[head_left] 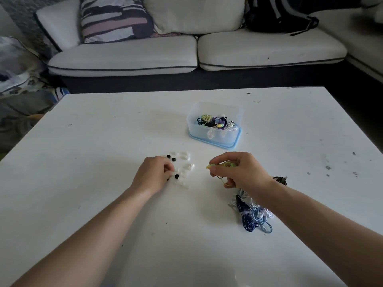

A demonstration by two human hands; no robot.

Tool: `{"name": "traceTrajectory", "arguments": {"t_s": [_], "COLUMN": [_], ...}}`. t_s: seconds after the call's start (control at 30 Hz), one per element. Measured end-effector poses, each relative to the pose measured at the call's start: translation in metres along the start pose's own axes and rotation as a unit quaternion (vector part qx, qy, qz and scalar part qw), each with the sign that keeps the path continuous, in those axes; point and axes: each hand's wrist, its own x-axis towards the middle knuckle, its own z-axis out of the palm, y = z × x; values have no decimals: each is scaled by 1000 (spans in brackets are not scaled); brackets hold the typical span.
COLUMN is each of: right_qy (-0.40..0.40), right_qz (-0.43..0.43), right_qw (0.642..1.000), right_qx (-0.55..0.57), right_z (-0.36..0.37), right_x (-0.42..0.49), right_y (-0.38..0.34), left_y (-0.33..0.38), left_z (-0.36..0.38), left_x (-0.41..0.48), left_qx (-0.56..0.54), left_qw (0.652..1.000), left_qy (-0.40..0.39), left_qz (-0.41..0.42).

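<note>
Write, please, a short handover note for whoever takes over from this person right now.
Left hand: fingers curled among the loose black and white ear tips on the table; whether one is pinched is unclear.
Right hand pinches a yellow-green earphone above the table.
Clear box beyond the hands holds tangled earphones; whether finished, unclear.
Blue and white cable pile lies by the right forearm.
Left, probably: fit a tip to the held earphone, then work through the pile.

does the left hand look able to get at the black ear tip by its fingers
Probably yes: the black ear tip lies uncovered on the table beside the left hand; the right hand, holding a green earphone, sits apart.
</note>
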Motion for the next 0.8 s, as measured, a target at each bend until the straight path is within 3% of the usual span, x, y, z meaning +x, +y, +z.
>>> {"name": "traceTrajectory", "arguments": {"t_s": [0.2,0.33,0.4,0.57,0.67,0.8], "right_qy": [-3,-6,-11,-24,-31,-43], "right_qz": [-5,-10,-19,-61,-76,-87], "right_qw": [1000,999,999,996,994,993], "right_qx": [20,37,45,62,67,62], "right_z": [-3,-3,-1,0,0,2], "right_x": [-4,-6,-9,-15,-18,-22], "right_y": [-6,-11,-15,-26,-32,-35], "left_y": [5,32,48,75,80,84], "left_z": [-12,-30,-37,-49,-52,-51], "left_x": [-3,-9,-18,-40,-47,-49], "left_qx": [-28,-155,-268,-506,-577,-599], "left_qw": [999,987,963,858,809,792], "left_qy": [42,35,5,-81,-103,-110], "left_qz": [0,5,-8,-31,-44,-42]}}
